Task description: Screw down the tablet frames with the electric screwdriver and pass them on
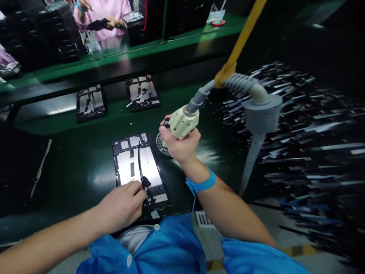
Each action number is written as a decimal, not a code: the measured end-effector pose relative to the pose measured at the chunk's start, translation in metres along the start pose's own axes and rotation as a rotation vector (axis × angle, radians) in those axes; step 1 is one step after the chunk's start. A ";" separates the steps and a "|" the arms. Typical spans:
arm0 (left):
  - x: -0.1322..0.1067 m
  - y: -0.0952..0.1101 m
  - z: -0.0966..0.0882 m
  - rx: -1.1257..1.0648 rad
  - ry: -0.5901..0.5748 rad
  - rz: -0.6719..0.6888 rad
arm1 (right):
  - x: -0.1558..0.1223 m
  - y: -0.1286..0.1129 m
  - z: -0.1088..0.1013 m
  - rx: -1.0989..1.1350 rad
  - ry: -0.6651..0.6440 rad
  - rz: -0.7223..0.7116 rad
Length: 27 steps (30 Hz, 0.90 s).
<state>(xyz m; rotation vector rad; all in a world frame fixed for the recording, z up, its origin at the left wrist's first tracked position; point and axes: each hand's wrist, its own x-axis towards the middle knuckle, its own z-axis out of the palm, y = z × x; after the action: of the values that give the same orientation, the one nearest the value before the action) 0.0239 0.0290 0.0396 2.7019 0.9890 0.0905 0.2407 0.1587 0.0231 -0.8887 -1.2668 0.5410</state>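
Note:
A tablet frame [153, 163] with silver metal panels and a black border lies on the green worktop in front of me. My left hand [128, 201] rests at its lower edge, fingers curled together; what they pinch, if anything, is hidden. Just beyond those fingers, a thin black cable [139, 160] and a small black piece [146, 182] lie over the panels. My right hand [182, 146] grips a pale green handheld tool [182, 122] fed by a grey hose. Beside and partly behind this hand is a round perforated metal disc [161, 145].
Two more tablet frames [91, 103] [142, 92] lie farther back. A yellow strap [245, 34] suspends the grey hose [242, 83]. Blurred, densely stacked dark parts [313, 152] fill the right side. Across the green ledge [194, 42], a person in pink [105, 19] handles a dark item.

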 end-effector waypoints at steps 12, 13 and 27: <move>-0.043 0.011 0.070 -0.036 0.428 0.093 | -0.002 0.006 0.001 -0.028 -0.022 0.001; -0.042 0.014 0.071 -0.033 0.435 0.070 | -0.002 0.006 0.000 -0.035 -0.021 0.007; 0.002 -0.053 0.057 -0.017 0.458 -0.127 | -0.003 0.005 -0.004 -0.097 -0.021 0.068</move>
<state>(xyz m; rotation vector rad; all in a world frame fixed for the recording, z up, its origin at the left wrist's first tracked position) 0.0006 0.0567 -0.0299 2.6483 1.2683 0.7137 0.2445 0.1578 0.0169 -1.0128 -1.2946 0.5474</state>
